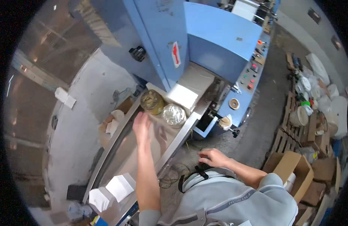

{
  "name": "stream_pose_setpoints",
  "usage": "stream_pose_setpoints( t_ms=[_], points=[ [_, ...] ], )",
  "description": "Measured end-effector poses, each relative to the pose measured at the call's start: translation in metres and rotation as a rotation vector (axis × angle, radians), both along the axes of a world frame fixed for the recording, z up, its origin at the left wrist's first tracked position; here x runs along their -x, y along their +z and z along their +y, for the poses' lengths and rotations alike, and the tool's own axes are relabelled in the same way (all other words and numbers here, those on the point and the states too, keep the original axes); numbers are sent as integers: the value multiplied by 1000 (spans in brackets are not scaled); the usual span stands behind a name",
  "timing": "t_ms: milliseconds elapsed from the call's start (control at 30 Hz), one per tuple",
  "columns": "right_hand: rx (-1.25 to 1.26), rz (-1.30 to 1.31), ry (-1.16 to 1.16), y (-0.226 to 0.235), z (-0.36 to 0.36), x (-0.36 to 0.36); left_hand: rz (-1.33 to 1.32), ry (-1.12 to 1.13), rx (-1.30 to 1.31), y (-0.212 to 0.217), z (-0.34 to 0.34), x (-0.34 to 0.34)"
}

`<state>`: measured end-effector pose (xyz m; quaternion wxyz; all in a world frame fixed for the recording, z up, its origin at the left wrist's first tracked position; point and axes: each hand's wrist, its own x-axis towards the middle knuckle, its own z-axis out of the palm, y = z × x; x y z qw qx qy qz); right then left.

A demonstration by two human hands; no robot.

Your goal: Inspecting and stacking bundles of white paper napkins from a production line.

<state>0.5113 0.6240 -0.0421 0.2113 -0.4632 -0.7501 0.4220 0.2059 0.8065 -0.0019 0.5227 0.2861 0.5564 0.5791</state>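
Observation:
My left hand [142, 126] reaches out over a long steel conveyor table [123, 158], fingers spread, holding nothing. Just beyond it stand a brass-coloured round tin [151, 101] and a foil-wrapped round lump [174, 115]. A white stack of sheets [182, 95] lies at the mouth of the blue machine [219, 41]. My right hand [212, 157] rests near my chest by a black strap, fingers loosely curled, apparently empty.
Two white folded sheets [120, 186] lie on the near end of the conveyor. The machine's control panel [251, 77] with coloured buttons faces right. Wooden pallets, cardboard boxes [294, 171] and white sacks crowd the right side. Concrete floor lies on the left.

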Motion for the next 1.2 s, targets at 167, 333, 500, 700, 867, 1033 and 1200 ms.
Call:
stream_pose_setpoints(
  t_ms=[167, 333, 500, 700, 867, 1033, 1200],
  points=[
    [163, -194, -257, -21, -50, -68, 98, 111, -121, 7, -72, -17],
    [202, -230, -732, -75, -63, -188, 152, 54, 16, -2, -166, -43],
    [195, 47, -993, -124, 30, -317, 208, -146, 170, -35, -273, -81],
    [-313, -126, -978, -187, 225, -466, 287, -133, 593, -132, -377, -155],
    [-92, -289, -1048, -175, 327, -513, 475, -317, 488, -240, -532, -180],
    [-163, -370, -917, -175, 361, -535, 454, -99, 1040, -177, -565, -235],
    [-105, -354, -874, -188, 363, -532, 480, -18, 1366, -74, -464, -326]
  ],
)
